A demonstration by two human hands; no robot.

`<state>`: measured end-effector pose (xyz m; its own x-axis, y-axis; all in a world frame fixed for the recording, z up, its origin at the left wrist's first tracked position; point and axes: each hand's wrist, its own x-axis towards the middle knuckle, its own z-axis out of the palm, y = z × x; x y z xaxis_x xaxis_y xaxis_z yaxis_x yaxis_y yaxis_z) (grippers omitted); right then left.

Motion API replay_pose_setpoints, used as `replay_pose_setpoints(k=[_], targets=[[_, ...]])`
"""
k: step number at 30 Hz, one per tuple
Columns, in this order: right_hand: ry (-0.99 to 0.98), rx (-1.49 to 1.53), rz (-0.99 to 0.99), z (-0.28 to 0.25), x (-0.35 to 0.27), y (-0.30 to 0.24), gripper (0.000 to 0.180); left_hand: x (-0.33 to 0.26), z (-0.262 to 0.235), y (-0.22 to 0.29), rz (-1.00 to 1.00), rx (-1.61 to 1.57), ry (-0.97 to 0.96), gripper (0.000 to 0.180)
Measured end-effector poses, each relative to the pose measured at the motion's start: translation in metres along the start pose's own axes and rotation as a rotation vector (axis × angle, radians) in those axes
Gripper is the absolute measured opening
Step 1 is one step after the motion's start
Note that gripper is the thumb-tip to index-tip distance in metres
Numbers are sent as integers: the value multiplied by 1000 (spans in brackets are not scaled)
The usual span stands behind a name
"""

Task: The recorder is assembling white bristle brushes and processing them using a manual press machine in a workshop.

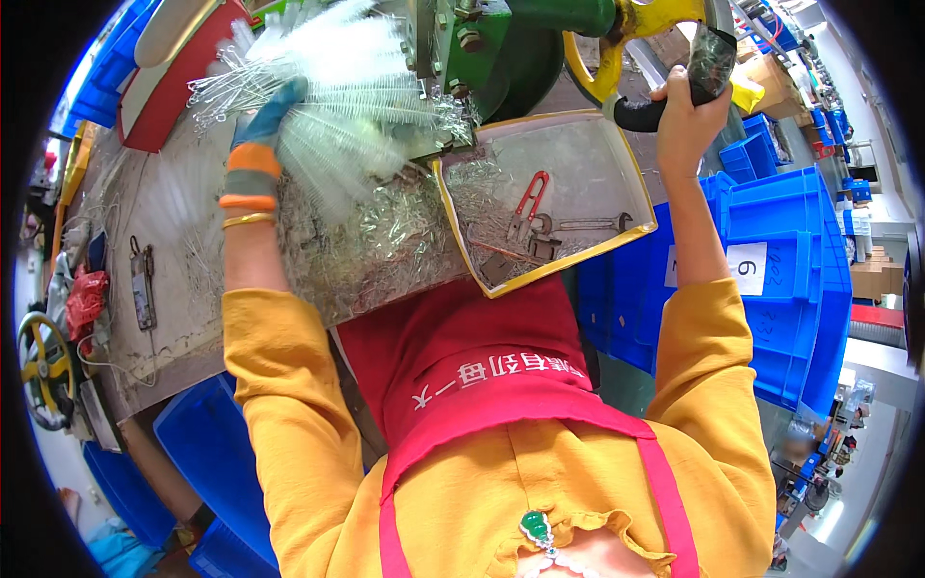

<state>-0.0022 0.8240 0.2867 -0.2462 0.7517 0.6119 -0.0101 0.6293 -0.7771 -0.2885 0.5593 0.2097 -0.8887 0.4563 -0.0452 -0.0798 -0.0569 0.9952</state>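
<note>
At the upper left, my left hand (267, 118), in a blue glove with orange and grey bands, is closed around a fanned bunch of white-bristled wire brushes (332, 58). Their wire loops stick out to the left, and the bristles are blurred. The bunch lies beside the green machine (487, 43), its right-hand ends near the bolted block. My bare right hand (689, 123) grips the black-wrapped rim (713, 67) of the machine's yellow handwheel (655, 13) at the upper right. Some of the left fingers are hidden by glove and bristles.
A yellow-edged tray (578, 154) holds red-handled cutters (530, 200), a wrench (593, 223) and loose wire bits. Cut wire scraps (381, 236) cover the bench before me. Blue crates (790, 250) stand at right. A red-and-white box (159, 106) sits at far left.
</note>
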Motion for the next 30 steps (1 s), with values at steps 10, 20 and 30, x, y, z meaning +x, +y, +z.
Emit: replay_pose_setpoints(k=[10, 20, 30], targets=[[-1, 18, -13, -2, -2, 2, 21, 4, -8, -4, 42, -114, -94, 31], [-350, -300, 43, -17, 76, -25, 13, 7, 2, -30, 91, -275, 182, 28], [-270, -353, -17, -9, 63, -52, 13, 9, -1, -32, 75, -224, 169, 30]])
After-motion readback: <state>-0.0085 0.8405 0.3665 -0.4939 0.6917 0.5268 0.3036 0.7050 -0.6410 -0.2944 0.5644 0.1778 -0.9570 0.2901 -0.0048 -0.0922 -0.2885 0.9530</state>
